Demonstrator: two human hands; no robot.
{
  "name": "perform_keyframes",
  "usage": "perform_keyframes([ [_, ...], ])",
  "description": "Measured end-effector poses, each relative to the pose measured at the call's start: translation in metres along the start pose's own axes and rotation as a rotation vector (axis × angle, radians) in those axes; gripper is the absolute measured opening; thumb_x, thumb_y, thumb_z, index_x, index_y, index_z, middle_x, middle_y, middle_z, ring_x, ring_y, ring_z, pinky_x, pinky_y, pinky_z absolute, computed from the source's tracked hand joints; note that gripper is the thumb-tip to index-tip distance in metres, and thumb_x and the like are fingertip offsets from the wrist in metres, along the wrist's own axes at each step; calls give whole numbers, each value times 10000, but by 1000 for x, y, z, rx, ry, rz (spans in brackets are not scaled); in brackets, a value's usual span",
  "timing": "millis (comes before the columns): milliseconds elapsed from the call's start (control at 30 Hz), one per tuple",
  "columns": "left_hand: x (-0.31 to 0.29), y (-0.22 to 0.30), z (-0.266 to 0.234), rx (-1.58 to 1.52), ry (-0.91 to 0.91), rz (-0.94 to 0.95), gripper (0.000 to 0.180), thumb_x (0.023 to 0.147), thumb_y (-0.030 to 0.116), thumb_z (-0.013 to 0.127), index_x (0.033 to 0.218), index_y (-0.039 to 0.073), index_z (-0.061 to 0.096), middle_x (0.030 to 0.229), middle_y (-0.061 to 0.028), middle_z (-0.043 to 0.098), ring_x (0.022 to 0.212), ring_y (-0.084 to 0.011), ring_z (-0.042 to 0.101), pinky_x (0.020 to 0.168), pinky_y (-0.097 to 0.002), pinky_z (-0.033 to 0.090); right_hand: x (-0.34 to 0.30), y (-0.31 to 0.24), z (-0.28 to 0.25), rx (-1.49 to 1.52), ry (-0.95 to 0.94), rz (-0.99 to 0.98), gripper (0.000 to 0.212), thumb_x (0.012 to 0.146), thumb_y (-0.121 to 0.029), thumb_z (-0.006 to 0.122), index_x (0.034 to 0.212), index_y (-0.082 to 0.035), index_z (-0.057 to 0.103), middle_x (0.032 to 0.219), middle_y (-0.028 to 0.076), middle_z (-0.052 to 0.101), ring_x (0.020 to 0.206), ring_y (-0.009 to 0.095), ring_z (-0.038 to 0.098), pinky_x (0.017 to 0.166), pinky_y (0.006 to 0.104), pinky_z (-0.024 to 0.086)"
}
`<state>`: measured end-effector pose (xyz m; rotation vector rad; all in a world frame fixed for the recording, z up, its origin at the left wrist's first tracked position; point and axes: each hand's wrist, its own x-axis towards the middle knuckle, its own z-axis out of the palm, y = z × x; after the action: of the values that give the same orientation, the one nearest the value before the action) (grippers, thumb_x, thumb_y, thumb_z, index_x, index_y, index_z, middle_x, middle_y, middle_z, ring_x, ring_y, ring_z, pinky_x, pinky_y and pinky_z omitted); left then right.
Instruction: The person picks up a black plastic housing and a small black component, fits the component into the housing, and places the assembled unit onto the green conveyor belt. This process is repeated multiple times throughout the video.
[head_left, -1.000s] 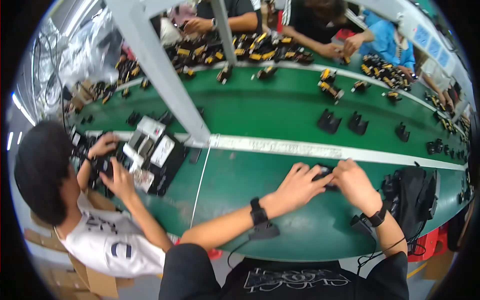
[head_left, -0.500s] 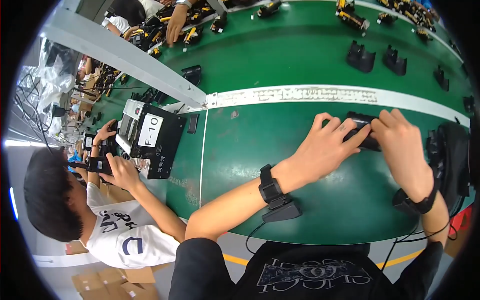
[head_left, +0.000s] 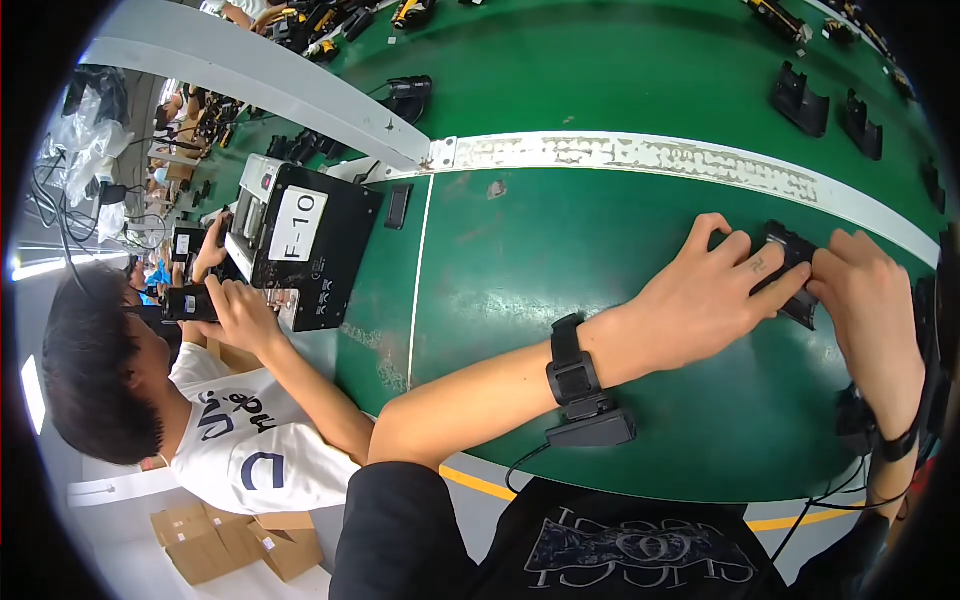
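Over the right side of the green table, I hold a black curved plastic housing piece (head_left: 792, 243) between both hands. My left hand (head_left: 705, 305) grips its left side, with the thumb and fingers closed on it. At its right edge, the fingers of my right hand (head_left: 868, 290) are bent and pressed against it. The piece is tilted, and my fingers hide part of it. Each wrist wears a black strap; a cabled black box (head_left: 592, 428) hangs from the left one.
A black machine (head_left: 325, 235) stands at left beside a small flat black part (head_left: 398, 207). A worn white strip (head_left: 560, 150) and a grey post (head_left: 270, 75) border the far green surface, where black curved parts (head_left: 800, 102) lie. At left a co-worker's hand (head_left: 240, 315) holds a black device.
Both my hands and the black housing piece have moved right in the picture. The piece has turned from nearly level to a steeper slant. The whole view has shifted somewhat.
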<state>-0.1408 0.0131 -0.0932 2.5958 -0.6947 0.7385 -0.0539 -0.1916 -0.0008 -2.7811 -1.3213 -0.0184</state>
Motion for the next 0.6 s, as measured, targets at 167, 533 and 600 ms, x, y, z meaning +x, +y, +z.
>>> perform_keyframes([
  [167, -1, 1, 3, 16, 24, 17, 501, 946, 230, 759, 1425, 109, 676, 1182, -65, 600, 898, -221, 575, 989, -429, 430, -8, -16, 1, -204, 135, -38, 199, 775, -23, 788, 812, -4, 593, 840, 111, 557, 830, 308, 603, 688, 446, 503],
  [533, 1, 2, 5, 14, 34, 40, 497, 938, 282, 779, 1383, 82, 689, 1151, -62, 599, 910, -212, 580, 987, -419, 422, -2, -4, 1, -65, 59, -74, 216, 758, -31, 805, 800, -5, 595, 844, 113, 558, 812, 316, 605, 696, 445, 515],
  [600, -1, 4, 7, 17, 34, 35, 470, 949, 281, 763, 1367, 78, 691, 1154, -65, 610, 942, -217, 589, 993, -439, 419, 0, 2, 1, -43, 15, -75, 209, 764, -21, 799, 805, -1, 596, 858, 117, 562, 816, 328, 604, 698, 457, 508],
])
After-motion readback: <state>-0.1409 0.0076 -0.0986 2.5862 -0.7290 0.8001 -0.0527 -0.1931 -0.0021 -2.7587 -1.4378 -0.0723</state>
